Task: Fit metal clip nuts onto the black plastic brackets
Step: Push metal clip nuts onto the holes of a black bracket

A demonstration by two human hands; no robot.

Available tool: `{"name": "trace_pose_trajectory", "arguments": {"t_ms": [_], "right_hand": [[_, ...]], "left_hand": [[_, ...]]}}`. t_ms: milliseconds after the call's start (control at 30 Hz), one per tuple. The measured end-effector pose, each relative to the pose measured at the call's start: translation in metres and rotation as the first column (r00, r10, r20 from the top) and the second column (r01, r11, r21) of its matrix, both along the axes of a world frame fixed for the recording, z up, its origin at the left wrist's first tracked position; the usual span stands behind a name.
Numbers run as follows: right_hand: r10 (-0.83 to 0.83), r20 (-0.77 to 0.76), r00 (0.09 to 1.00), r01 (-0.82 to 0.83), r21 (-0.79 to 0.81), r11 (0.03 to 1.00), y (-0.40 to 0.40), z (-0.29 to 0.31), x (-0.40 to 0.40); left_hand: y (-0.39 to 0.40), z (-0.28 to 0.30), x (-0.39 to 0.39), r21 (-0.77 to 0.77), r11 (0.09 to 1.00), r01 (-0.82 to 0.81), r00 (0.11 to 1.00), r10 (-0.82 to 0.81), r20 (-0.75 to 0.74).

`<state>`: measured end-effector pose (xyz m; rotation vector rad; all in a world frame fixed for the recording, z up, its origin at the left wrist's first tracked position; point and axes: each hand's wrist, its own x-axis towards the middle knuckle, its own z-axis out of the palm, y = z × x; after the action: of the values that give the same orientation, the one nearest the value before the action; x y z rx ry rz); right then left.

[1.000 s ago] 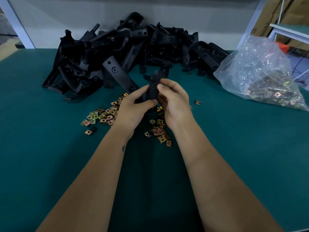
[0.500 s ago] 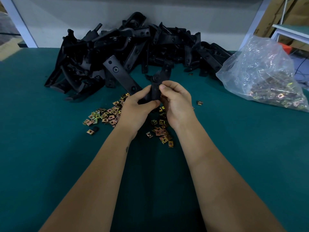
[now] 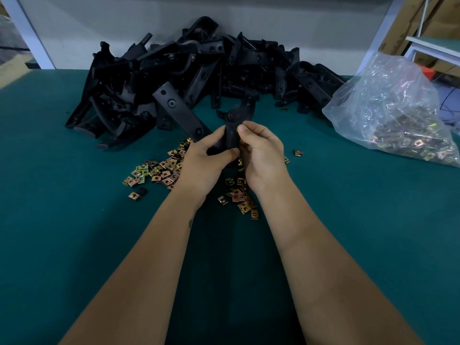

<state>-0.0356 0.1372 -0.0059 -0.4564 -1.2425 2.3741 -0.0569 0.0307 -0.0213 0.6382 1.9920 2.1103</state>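
Head view: both hands (image 3: 234, 155) around one upright black bracket (image 3: 232, 130).

Dim overhead light, soft shadows, wide-angle distortion

Green table (image 3: 74, 245), grey wall (image 3: 298, 26)

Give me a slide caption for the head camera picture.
Both hands, left and right, hold a black bracket above loose clip nuts.
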Motion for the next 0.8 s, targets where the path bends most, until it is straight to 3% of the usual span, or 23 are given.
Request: {"name": "trace_pose_trajectory", "arguments": {"t_ms": [800], "right_hand": [[0.027,0.051,0.998,-0.032,0.091,0.995,0.0017,0.0024,-0.0015]], "left_hand": [[-0.0042,0.0015,-0.0018,-0.032,0.999,0.038,0.997,-0.04,-0.073]]}}
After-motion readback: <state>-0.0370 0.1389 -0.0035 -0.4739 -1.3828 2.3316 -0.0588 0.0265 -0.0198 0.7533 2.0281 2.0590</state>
